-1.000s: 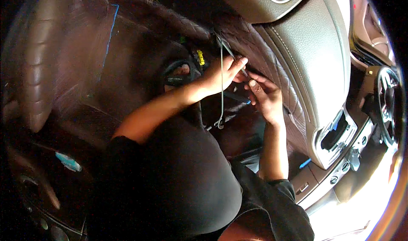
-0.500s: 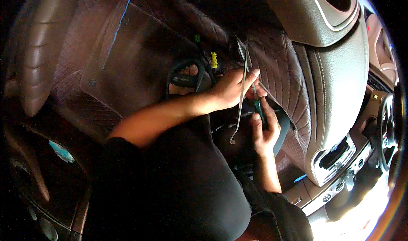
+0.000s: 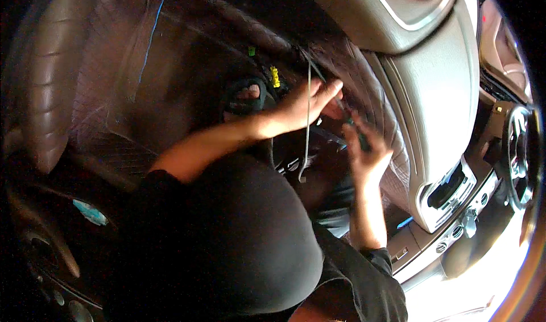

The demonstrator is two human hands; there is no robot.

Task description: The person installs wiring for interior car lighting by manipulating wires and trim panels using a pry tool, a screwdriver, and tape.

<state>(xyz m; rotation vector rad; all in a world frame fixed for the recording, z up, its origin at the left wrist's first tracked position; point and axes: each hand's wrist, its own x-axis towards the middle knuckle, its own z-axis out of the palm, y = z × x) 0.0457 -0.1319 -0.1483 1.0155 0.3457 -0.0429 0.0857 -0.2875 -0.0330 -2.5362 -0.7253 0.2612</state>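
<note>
Head view: dark green-handled tool [image 3: 363,140] beside the console [image 3: 435,106], gripped in the right hand [image 3: 372,157]. Left hand [image 3: 304,107], fingers bent near the shaft; grip cannot be determined. Thin pale strip [image 3: 308,137] crosses it; yellow piece [image 3: 275,76] nearby.

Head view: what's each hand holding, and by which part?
Right hand: a dark green-handled tool, by its handle. Left hand: fingers bent near the tool's thin end; whether it grips anything can't be told.

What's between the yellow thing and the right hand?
Mostly the left hand, with a thin pale strand crossing over it, as the head view shows.
</note>
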